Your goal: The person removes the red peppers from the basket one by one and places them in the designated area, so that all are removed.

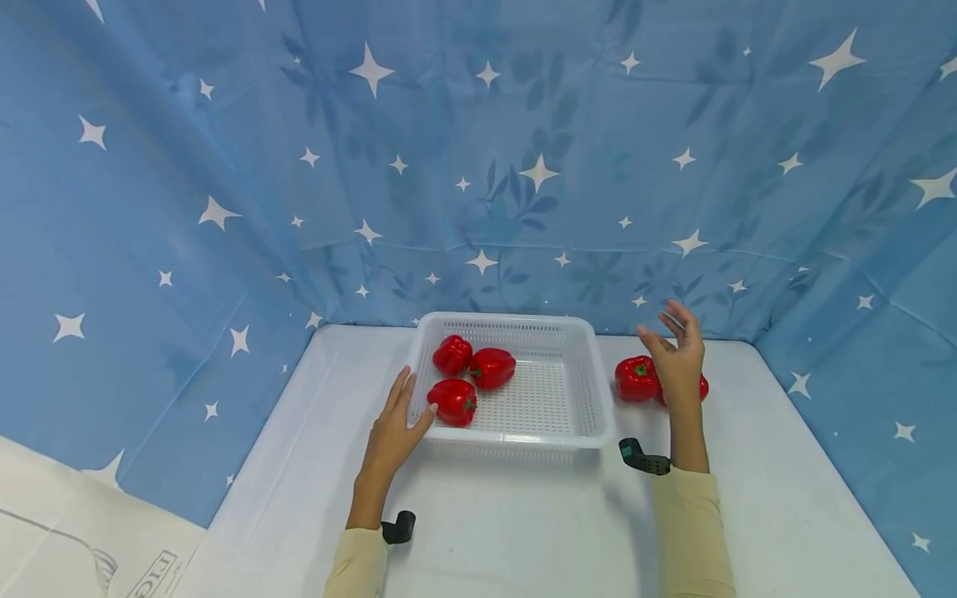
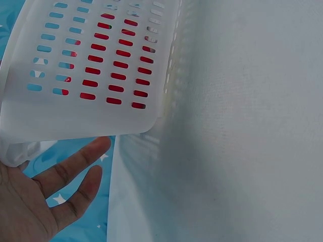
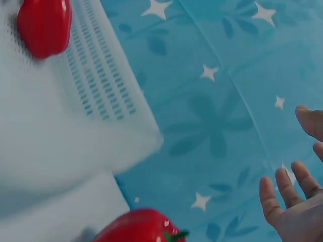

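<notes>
A white perforated plastic basket stands on the table with three red bell peppers in it: one at the back, one nearer the middle, one at the front left. My left hand is at the basket's left side, fingers extended and thumb by the rim. In the left wrist view its fingers reach under the edge of the basket wall. To the right of the basket lie two more bell peppers, one in plain sight, the other partly hidden behind my raised right hand, which holds nothing.
The white table reaches up to a blue curtain with white stars, which hangs behind and on both sides. A dark wrist camera sits on the right wrist and another on the left. Printed cardboard shows at lower left.
</notes>
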{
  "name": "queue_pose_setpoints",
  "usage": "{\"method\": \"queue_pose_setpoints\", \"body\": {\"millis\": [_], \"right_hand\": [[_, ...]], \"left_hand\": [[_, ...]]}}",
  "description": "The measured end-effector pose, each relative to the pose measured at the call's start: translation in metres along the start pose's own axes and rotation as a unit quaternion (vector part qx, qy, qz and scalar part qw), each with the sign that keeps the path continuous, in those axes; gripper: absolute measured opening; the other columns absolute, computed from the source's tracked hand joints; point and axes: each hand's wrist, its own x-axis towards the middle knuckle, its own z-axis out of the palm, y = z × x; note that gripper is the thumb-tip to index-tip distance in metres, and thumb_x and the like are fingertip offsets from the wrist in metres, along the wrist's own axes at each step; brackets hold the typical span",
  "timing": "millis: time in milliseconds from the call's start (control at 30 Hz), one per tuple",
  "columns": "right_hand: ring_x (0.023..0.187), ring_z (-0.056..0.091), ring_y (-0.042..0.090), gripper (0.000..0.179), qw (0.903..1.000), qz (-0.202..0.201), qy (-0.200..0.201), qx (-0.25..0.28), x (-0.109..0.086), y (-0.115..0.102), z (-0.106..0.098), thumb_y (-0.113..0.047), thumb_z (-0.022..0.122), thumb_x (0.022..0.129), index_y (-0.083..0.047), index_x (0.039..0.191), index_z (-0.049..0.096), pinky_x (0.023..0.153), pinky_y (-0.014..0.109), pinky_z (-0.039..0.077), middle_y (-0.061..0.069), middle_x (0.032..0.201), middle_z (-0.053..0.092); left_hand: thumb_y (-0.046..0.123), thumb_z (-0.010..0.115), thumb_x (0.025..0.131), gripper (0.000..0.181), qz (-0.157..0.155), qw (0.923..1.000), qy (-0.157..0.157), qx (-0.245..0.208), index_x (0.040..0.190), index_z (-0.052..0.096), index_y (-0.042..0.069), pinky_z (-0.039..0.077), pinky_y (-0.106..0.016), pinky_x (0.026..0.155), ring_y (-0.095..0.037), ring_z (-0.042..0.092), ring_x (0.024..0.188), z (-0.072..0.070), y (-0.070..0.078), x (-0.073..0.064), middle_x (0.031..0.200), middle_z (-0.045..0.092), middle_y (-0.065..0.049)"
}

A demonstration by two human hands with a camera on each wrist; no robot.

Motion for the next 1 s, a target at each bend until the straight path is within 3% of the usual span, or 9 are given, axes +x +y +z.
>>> {"method": "queue_pose_setpoints", "body": {"millis": [167, 333, 400, 500, 600, 733, 1000], "right_hand": [[0.137, 0.045, 0.026, 0.065, 0.9965, -0.009, -0.083, -0.004, 0.009, -0.011, 0.020, -0.018, 0.072, 0.089, -0.016, 0.146, 0.041, 0.102, 0.020, 0.049, 0.010, 0.147, 0.042], [0.138, 0.043, 0.036, 0.066, 0.9851, -0.018, -0.168, -0.030, 0.007, -0.026, 0.037, -0.015, 0.069, 0.091, -0.006, 0.148, 0.036, 0.108, 0.036, 0.047, 0.017, 0.148, 0.041], [0.138, 0.042, 0.038, 0.066, 0.9802, -0.016, -0.196, -0.025, 0.007, -0.027, 0.044, -0.014, 0.068, 0.092, -0.005, 0.148, 0.035, 0.107, 0.035, 0.048, 0.018, 0.148, 0.040], [0.138, 0.043, 0.036, 0.066, 0.9736, -0.005, -0.227, -0.019, 0.010, -0.016, 0.055, -0.016, 0.069, 0.092, -0.008, 0.148, 0.036, 0.102, 0.028, 0.050, 0.017, 0.148, 0.041], [0.138, 0.042, 0.036, 0.067, 0.9652, 0.009, -0.260, -0.028, 0.013, -0.008, 0.066, -0.019, 0.069, 0.092, -0.009, 0.149, 0.035, 0.104, 0.039, 0.049, 0.019, 0.149, 0.041], [0.138, 0.040, 0.040, 0.067, 0.9495, 0.024, -0.310, -0.043, 0.013, -0.006, 0.079, -0.018, 0.068, 0.092, -0.006, 0.149, 0.034, 0.107, 0.056, 0.044, 0.024, 0.148, 0.039], [0.137, 0.038, 0.048, 0.064, 0.9196, 0.055, -0.385, -0.055, 0.012, -0.009, 0.106, -0.007, 0.068, 0.090, 0.000, 0.146, 0.038, 0.105, 0.060, 0.042, 0.029, 0.148, 0.038]], "left_hand": [[0.051, 0.059, 0.091, 0.077, -0.002, 1.0000, -0.003, -0.001, 0.156, 0.026, 0.026, 0.050, -0.056, 0.094, -0.031, 0.044, 0.140, 0.000, 0.001, 0.000, 0.163, 0.018, 0.011], [0.051, 0.059, 0.091, 0.076, -0.001, 1.0000, -0.003, -0.001, 0.155, 0.026, 0.025, 0.051, -0.055, 0.094, -0.031, 0.044, 0.140, 0.001, 0.001, 0.000, 0.163, 0.018, 0.011], [0.051, 0.058, 0.091, 0.076, -0.001, 1.0000, -0.003, -0.001, 0.155, 0.027, 0.025, 0.051, -0.055, 0.094, -0.031, 0.044, 0.140, 0.000, 0.001, 0.000, 0.163, 0.018, 0.012], [0.050, 0.059, 0.091, 0.076, -0.004, 1.0000, -0.005, -0.002, 0.156, 0.026, 0.025, 0.050, -0.056, 0.095, -0.031, 0.043, 0.141, -0.001, 0.001, 0.000, 0.163, 0.018, 0.011], [0.050, 0.059, 0.091, 0.076, -0.004, 1.0000, -0.004, -0.002, 0.155, 0.027, 0.025, 0.050, -0.056, 0.095, -0.031, 0.042, 0.141, -0.001, 0.001, 0.000, 0.164, 0.018, 0.011], [0.051, 0.059, 0.091, 0.076, -0.003, 1.0000, -0.003, -0.003, 0.155, 0.027, 0.025, 0.050, -0.056, 0.094, -0.031, 0.043, 0.140, -0.001, 0.001, -0.001, 0.163, 0.018, 0.012], [0.052, 0.059, 0.091, 0.076, -0.002, 1.0000, 0.000, -0.005, 0.155, 0.029, 0.025, 0.051, -0.056, 0.093, -0.031, 0.044, 0.140, -0.001, 0.002, -0.002, 0.163, 0.019, 0.011]]}}
